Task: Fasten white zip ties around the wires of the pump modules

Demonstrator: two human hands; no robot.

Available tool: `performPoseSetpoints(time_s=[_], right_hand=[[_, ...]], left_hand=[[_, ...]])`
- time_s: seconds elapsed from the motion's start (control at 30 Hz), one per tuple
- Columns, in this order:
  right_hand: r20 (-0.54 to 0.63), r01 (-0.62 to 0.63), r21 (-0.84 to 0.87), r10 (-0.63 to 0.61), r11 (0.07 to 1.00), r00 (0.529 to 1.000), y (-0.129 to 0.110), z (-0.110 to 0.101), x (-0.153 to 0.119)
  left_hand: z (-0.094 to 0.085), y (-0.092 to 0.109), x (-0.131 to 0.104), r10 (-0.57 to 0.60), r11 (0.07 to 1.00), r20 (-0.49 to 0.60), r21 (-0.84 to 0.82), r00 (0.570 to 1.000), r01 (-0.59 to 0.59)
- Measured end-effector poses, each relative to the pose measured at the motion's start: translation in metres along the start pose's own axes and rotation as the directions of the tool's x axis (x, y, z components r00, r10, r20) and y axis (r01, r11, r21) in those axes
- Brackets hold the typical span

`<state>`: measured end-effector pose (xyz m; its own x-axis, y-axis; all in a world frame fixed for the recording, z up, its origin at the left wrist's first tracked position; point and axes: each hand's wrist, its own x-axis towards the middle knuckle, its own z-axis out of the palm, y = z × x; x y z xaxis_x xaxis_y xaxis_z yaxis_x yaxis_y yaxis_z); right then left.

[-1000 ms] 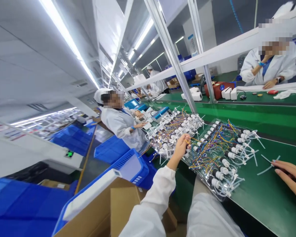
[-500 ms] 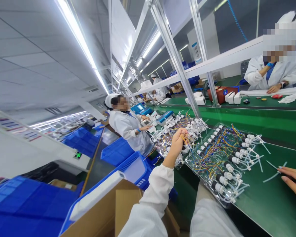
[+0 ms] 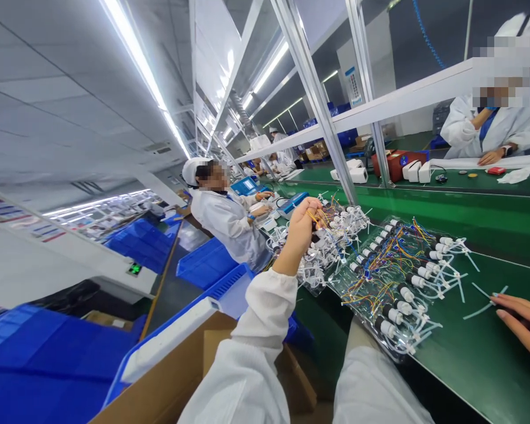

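My left hand (image 3: pixel 304 227) is closed around thin yellow and orange wires (image 3: pixel 312 217), held above a tray crowded with small pump-like parts (image 3: pixel 320 259) and white tubing. A dark piece shows just under its fingers, partly hidden. My right hand (image 3: pixel 523 324) rests on the green bench at the right edge, fingers stretched out. Its fingertips meet a crossed pair of thin white tubes (image 3: pixel 483 306); what lies beneath the palm is in shadow. Between the hands, a clear plastic tray (image 3: pixel 348 282) carries rows of black-and-white cylinders (image 3: pixel 395 315) with coloured wires and tubes.
A cardboard box (image 3: pixel 159 377) and blue bins (image 3: pixel 212 268) stand to my left. A co-worker in white (image 3: pixel 225 218) sits farther along the bench by blue devices (image 3: pixel 294 203). Metal uprights (image 3: pixel 318 100) rise behind the trays. Another person (image 3: pixel 490 129) sits across.
My left hand has risen slightly and moved left, away from the near tray, still holding the wires. My right hand stays by the white tubes. The view has shifted a little.
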<state>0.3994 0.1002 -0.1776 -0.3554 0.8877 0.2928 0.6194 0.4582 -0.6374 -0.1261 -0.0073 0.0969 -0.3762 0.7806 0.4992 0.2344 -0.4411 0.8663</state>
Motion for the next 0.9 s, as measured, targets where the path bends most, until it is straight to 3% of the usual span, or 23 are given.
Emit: performPoseSetpoints(time_s=[0.1, 0.2, 0.4, 0.7, 0.8, 0.9], right_hand=[[0.112, -0.044, 0.027, 0.041, 0.999, 0.993, -0.005, -0.005, 0.001], [0.118, -0.061, 0.041, 0.055, 0.997, 0.991, -0.012, -0.009, 0.001], [0.057, -0.019, 0.072, 0.015, 0.997, 0.998, -0.024, -0.011, 0.003], [0.014, 0.047, 0.100, -0.049, 0.994, 0.999, -0.034, -0.010, 0.003], [0.031, 0.028, 0.106, -0.031, 0.994, 0.999, -0.038, -0.013, 0.003], [0.049, 0.009, 0.124, -0.015, 0.992, 0.999, -0.040, -0.014, 0.002]], left_hand=[[0.003, 0.012, 0.008, 0.013, 1.000, 0.013, 0.005, 1.000, -0.013], [0.008, 0.023, 0.013, -0.004, 1.000, 0.049, -0.010, 0.999, 0.005], [0.017, 0.041, 0.021, -0.036, 0.999, 0.045, 0.009, 0.998, 0.036], [0.022, 0.062, 0.024, 0.005, 0.999, 0.055, 0.051, 0.998, -0.008], [0.024, 0.057, 0.018, -0.079, 0.990, 0.118, 0.124, 0.990, 0.064], [0.027, 0.043, 0.003, -0.220, 0.959, 0.209, 0.227, 0.953, 0.172]])
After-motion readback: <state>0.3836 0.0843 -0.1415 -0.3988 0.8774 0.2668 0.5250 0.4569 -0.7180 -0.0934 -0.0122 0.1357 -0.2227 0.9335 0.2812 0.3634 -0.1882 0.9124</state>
